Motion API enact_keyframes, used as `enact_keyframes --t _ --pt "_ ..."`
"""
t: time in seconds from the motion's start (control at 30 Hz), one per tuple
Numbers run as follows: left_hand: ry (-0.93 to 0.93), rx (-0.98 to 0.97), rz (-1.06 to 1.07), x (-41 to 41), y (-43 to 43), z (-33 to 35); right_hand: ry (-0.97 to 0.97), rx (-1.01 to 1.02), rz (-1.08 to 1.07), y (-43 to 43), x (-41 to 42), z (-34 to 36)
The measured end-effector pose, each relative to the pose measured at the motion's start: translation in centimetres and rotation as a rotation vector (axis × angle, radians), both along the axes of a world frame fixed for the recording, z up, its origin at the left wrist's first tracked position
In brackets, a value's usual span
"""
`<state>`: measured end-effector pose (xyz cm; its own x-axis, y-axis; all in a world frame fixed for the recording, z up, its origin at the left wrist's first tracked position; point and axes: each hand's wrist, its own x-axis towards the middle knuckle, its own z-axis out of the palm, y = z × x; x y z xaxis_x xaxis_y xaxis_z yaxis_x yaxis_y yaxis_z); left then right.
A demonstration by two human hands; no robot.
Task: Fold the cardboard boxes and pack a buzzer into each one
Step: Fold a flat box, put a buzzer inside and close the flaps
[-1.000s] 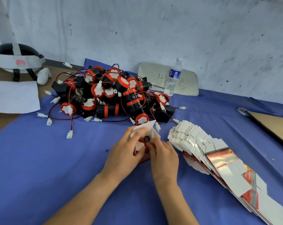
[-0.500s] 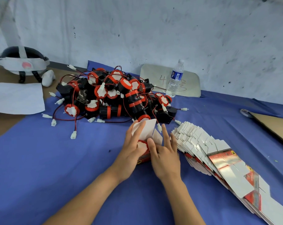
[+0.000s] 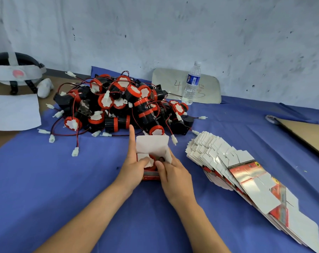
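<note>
A small red-and-white cardboard box (image 3: 153,146) stands open on the blue cloth at the centre, its white lid flap upright. A red buzzer (image 3: 152,162) sits inside it, mostly hidden by thumbs. My left hand (image 3: 134,168) grips the box's left side, index finger straight up along the wall, thumb pressing a white side flap inward. My right hand (image 3: 171,172) grips the right side, thumb on the buzzer's top. Behind lies a pile of black-and-red buzzers (image 3: 122,105) with red wires and white plugs. To the right, a fanned stack of flat boxes (image 3: 233,167).
A water bottle (image 3: 191,83) stands behind the pile, before a beige board (image 3: 209,88). A headset (image 3: 14,72) and white sheet (image 3: 12,112) lie at the far left. A brown cardboard sheet (image 3: 308,134) sits at the right edge. The wall rises close behind.
The lid flap has swung upright and square. My right hand's fingers, spread on the box half a second ago, now wrap its side. My left thumb has come onto the side flap.
</note>
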<state>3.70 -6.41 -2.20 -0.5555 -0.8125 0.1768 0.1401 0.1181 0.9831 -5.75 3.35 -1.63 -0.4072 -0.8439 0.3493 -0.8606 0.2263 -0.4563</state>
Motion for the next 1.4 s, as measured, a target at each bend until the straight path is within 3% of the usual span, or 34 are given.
enact_keyframes --t 0.07,0.17,0.33,0.5,0.63,0.77,0.87,0.93,1.07,1.27,1.4 --pt "-0.031 -0.045 0.042 -0.1 0.3 0.0 0.031 0.066 -0.034 -0.1 0.3 -0.2" --pt "-0.014 -0.061 0.158 -0.5 1.0 0.2 -0.014 -0.123 -0.045 -0.2 1.5 0.1" --pt "-0.091 -0.248 0.536 -0.8 1.8 -0.3 0.322 -0.362 -0.104 -0.4 2.2 0.1" --pt "-0.056 -0.149 0.489 -0.7 1.6 -0.4 0.302 -0.443 -0.112 -0.4 2.2 -0.1" --pt "-0.094 -0.165 0.443 -0.4 1.4 -0.2 0.119 -0.515 -0.101 -0.6 1.7 -0.7" --pt "-0.156 -0.385 0.403 0.0 1.4 0.1 -0.207 -0.532 -0.117 -0.8 1.4 -1.2" --pt "-0.176 -0.428 0.25 -0.1 1.5 0.0 -0.393 -0.516 -0.083 -0.7 1.0 -0.9" --pt "-0.176 -0.432 0.161 -0.3 1.7 -0.1 -0.38 -0.524 -0.028 -0.5 1.0 -0.7" --pt "-0.148 -0.55 0.121 0.0 1.6 0.1 -0.171 -0.464 0.127 0.1 1.3 -0.4" --pt "-0.194 -0.557 0.092 0.0 1.3 0.2 -0.477 -0.513 0.048 -0.1 1.2 -0.4" --pt "-0.107 -0.408 0.176 -0.1 1.5 0.1 -0.504 -0.494 0.011 0.0 1.2 -0.2"
